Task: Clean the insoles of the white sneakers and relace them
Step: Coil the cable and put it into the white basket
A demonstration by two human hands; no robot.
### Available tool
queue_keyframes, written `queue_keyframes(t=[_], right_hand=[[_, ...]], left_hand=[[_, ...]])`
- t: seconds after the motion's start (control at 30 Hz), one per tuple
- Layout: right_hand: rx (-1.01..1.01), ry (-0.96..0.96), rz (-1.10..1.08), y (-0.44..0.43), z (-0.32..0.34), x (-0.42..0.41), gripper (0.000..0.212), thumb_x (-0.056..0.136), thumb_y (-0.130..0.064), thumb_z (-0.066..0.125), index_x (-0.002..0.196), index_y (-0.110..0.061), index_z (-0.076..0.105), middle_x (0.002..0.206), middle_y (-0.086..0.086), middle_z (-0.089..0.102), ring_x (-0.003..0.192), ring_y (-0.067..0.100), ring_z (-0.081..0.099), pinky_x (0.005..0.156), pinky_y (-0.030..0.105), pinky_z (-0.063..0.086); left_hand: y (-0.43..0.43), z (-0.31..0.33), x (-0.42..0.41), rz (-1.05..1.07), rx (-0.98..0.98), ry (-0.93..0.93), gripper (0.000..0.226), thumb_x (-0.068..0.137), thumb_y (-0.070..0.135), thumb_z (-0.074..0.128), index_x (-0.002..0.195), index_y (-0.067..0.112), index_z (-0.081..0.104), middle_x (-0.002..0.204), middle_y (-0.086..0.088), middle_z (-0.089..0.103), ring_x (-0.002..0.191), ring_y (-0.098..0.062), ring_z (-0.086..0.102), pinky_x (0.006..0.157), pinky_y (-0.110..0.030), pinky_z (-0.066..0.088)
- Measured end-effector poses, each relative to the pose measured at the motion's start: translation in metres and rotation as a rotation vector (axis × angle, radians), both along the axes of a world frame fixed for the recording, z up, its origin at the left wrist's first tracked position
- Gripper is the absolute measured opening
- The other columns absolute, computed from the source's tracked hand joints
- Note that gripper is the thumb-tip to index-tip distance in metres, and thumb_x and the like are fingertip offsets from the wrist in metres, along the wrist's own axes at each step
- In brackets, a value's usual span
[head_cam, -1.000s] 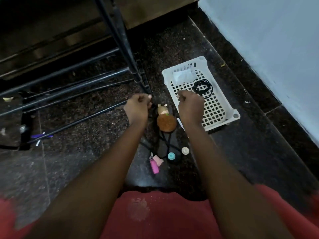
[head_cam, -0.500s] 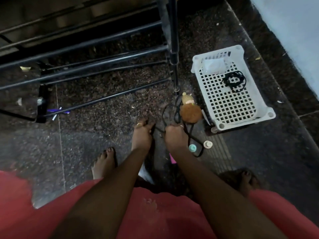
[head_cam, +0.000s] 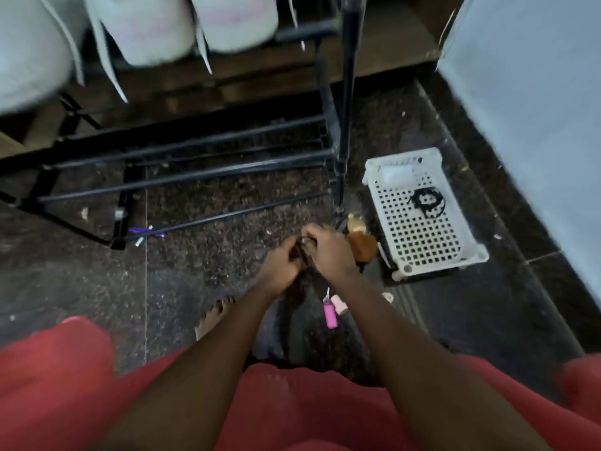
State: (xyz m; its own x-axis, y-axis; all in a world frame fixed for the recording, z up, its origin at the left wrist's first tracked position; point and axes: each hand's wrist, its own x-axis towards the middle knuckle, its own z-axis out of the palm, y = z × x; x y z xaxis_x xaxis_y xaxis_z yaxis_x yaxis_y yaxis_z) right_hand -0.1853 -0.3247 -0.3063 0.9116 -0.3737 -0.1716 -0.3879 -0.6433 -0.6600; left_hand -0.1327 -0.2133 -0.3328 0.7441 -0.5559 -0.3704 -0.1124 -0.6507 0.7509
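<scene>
From my remote seat I see both hands meeting low over the floor, just in front of the right-hand post of the black shoe rack. The left hand and the right hand have their fingers curled, pinching a thin dark cord between them. The blur hides how it runs below the hands.

The white sneakers sit on the rack's upper tier at the top left, smeared by motion, with loose white ends hanging off its front edge. I cannot make out the insoles.

A brown round thing lies on the floor, touching the far side of the right hand. Beyond it a white perforated basket stands by the pale wall, with a black coil near its middle and a white packet at its far end. Two small pink things lie just under the right wrist. A purple scrap lies at the rack's front rail. A bare foot shows beneath the left forearm, and a red garment fills the bottom of the view.
</scene>
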Motion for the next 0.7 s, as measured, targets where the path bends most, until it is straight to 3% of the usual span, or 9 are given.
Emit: queue_keyframes(t=[0.13,0.2,0.37,0.43,0.57,0.7], right_hand=[[0.028,-0.1,-0.007,-0.013,0.077,0.007,0.017,0.089,-0.011,0.058,0.102,-0.012,0.069,0.101,0.012,0.061,0.095,0.026,0.059,0.078,0.024,0.038],[-0.007,-0.148,0.006,-0.017,0.122,0.006,0.018,0.087,-0.01,0.06,0.102,-0.011,0.071,0.1,0.012,0.063,0.095,0.025,0.06,0.079,0.019,0.035],[-0.007,-0.276,-0.065,-0.027,0.216,-0.006,0.02,0.088,-0.016,0.063,0.105,-0.01,0.071,0.106,0.01,0.067,0.102,0.02,0.059,0.075,0.013,0.032],[0.05,-0.337,-0.118,-0.028,0.252,-0.014,0.022,0.089,-0.019,0.062,0.107,-0.01,0.069,0.102,0.008,0.068,0.098,0.02,0.061,0.073,0.017,0.035],[0.144,-0.353,-0.117,-0.016,0.309,-0.034,0.017,0.09,-0.024,0.061,0.096,-0.01,0.068,0.083,0.002,0.063,0.082,0.017,0.057,0.069,0.024,0.037],[-0.241,-0.144,0.149,0.007,0.358,-0.049,0.022,0.092,-0.022,0.054,0.089,-0.005,0.067,0.081,0.006,0.059,0.084,0.025,0.06,0.063,0.023,0.034]], left_hand=[[-0.008,0.075,0.004,0.102,-0.184,0.001,0.014,0.095,0.016,0.052,0.1,0.012,0.064,0.084,-0.002,0.064,0.08,-0.016,0.058,0.075,-0.031,0.043],[-0.006,0.117,0.008,0.113,-0.258,-0.007,0.024,0.097,0.015,0.047,0.08,0.021,0.063,0.067,0.003,0.062,0.064,-0.01,0.055,0.071,-0.034,0.043],[-0.002,0.225,0.004,0.148,-0.592,0.16,0.032,0.101,0.013,0.038,0.078,0.01,0.059,0.059,-0.001,0.059,0.05,-0.006,0.053,0.06,-0.024,0.043],[0.003,0.274,0.001,0.203,-0.762,0.2,0.032,0.101,0.016,0.037,0.078,0.01,0.058,0.057,0.004,0.061,0.052,-0.006,0.055,0.058,-0.021,0.044],[0.017,0.36,0.004,0.283,-1.115,0.344,0.031,0.102,0.021,0.036,0.087,0.012,0.062,0.074,0.005,0.07,0.069,-0.004,0.066,0.062,-0.018,0.054],[0.025,0.417,0.001,0.275,-1.331,0.605,0.022,0.098,0.014,0.045,0.094,0.002,0.063,0.085,-0.007,0.073,0.082,-0.014,0.071,0.075,-0.022,0.057]])
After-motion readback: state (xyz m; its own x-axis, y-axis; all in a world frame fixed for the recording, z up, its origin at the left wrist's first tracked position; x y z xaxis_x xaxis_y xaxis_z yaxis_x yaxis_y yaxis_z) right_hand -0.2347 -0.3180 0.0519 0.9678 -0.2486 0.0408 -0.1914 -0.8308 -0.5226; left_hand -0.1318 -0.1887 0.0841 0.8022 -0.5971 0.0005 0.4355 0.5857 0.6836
